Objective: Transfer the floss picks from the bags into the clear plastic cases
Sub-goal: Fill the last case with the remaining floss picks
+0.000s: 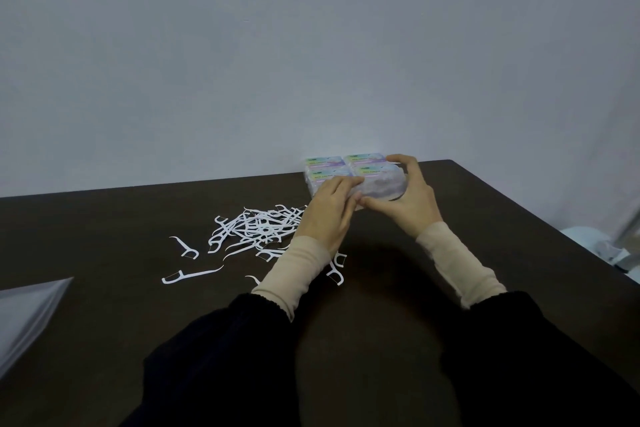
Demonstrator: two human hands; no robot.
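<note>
You are seated at a dark brown table (121, 322) set against a plain grey wall (311, 45). Both your hands meet near the table's far edge, around a clear plastic case (379, 188) that looks filled with white floss picks. Your right hand (410, 199) curls round the case's right end, thumb on its near side and fingers over the far side. Your left hand (330, 210) has its fingertips on the case's left end; you cannot tell whether they pinch or only press. Just behind the held case stands a block of labelled cases (341, 165), four colourful lids showing. To the left of your left hand lies a loose pile of white floss picks (256, 229), with a few single picks scattered nearer to you. A clear plastic bag (27, 315) lies flat at the table's left edge.
</note>
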